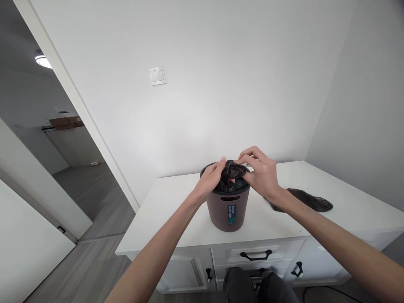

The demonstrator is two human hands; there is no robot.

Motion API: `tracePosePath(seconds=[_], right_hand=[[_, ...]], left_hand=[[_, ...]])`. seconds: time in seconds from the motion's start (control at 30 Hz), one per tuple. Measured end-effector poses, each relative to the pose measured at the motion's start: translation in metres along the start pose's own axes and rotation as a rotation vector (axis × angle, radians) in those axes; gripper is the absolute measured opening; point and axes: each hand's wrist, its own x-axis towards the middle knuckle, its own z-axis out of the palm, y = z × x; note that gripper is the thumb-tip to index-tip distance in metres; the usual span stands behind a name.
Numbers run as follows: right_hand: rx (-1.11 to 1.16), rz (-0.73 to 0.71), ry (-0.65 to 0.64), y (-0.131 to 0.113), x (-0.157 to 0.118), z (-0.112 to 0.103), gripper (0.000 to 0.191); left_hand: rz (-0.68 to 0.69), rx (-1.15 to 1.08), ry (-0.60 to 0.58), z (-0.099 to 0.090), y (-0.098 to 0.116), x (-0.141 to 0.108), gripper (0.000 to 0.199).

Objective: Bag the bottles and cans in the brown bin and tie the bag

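A brown bin (225,212) with a dark rim and a small label stands upright on the white cabinet top (183,214). Gathered black plastic bag (232,171) bunches up at the bin's mouth. My left hand (211,177) pinches the bag from the left, thumb uppermost. From the right, my right hand (259,171) grips the bag's edge between its fingers. Something greenish and a bit of pink show inside the bin below the bag. Another black bag (311,201) lies flat on the cabinet top, partly behind my right forearm.
A pale wall with a light switch (157,76) rises behind the cabinet. Drawers with black handles (256,255) are below the top's front edge. An open doorway at left shows another room with cardboard boxes (66,122).
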Motion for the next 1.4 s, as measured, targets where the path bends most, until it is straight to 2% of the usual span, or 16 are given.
tracePosePath(seconds=[0.07,0.3,0.43,0.57,0.67,0.77,0.87,1.03,1.23,1.4], right_hand=[[-0.032,-0.021,-0.012,-0.001,-0.002,0.0,0.016],[0.05,0.031,-0.237,-0.01,-0.001,-0.012,0.02],[0.052,0.015,-0.258,-0.009,-0.004,-0.016,0.02],[0.051,-0.077,-0.262,-0.003,-0.009,-0.016,0.02],[0.055,-0.127,-0.27,-0.001,-0.011,-0.017,0.022],[0.077,-0.145,-0.303,-0.002,-0.011,-0.02,0.022],[0.101,-0.146,-0.36,-0.001,-0.013,-0.025,0.022],[0.096,-0.152,-0.448,0.0,-0.021,-0.033,0.019],[0.161,-0.039,-0.459,-0.01,-0.027,-0.042,0.017],[0.257,0.139,-0.482,-0.022,-0.025,-0.053,0.02]], left_hand=[[0.011,-0.029,-0.043,-0.001,-0.001,0.002,0.047],[0.005,-0.087,0.053,-0.001,-0.008,0.005,0.037],[0.074,-0.014,0.105,-0.002,-0.012,0.009,0.034],[0.186,0.096,0.186,-0.003,-0.016,0.014,0.027],[0.202,0.112,0.214,-0.007,-0.021,0.019,0.024],[0.183,0.143,0.237,-0.015,-0.027,0.028,0.036],[0.187,0.257,0.254,-0.024,-0.036,0.042,0.043],[0.215,0.546,0.332,-0.038,-0.05,0.068,0.028],[0.215,0.623,0.353,-0.045,-0.061,0.088,0.02],[0.211,0.614,0.388,-0.047,-0.055,0.092,0.019]])
